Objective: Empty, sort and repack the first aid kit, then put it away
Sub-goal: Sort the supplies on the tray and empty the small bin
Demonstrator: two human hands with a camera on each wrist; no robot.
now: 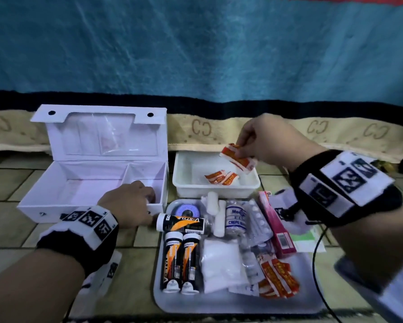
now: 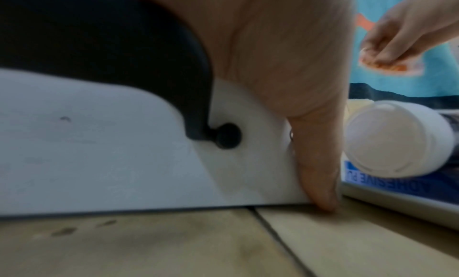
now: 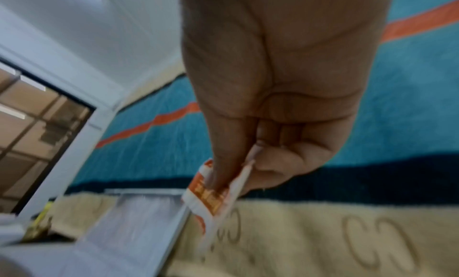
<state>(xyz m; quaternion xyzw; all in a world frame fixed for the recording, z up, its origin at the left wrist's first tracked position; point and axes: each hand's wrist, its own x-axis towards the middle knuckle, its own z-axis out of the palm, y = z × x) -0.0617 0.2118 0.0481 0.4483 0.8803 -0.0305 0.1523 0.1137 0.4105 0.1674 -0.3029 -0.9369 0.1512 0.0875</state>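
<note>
The white first aid box (image 1: pixel 56 201) stands on the floor with its lid up and both compartments bare. My left hand (image 1: pixel 130 203) grips its front right corner, thumb (image 2: pixel 315 173) down the outer wall and fingers over the rim. My right hand (image 1: pixel 254 141) pinches a strip of orange-and-white sachets (image 1: pixel 239 160) above the white tub (image 1: pixel 184 183); the same sachets (image 3: pixel 211 194) show in the right wrist view. Another strip of sachets (image 1: pixel 221 178) lies inside the tub. A grey tray (image 1: pixel 230 304) in front carries the sorted supplies.
On the tray lie black-and-orange tubes (image 1: pixel 180 262), a bottle (image 1: pixel 181 223), a crepe bandage roll (image 1: pixel 235 216), blister packs, a pink carton (image 1: pixel 276 227), gauze and more sachets (image 1: pixel 277 278). A blue blanket (image 1: pixel 195 54) hangs behind. A black cable (image 1: pixel 317 252) runs at the right.
</note>
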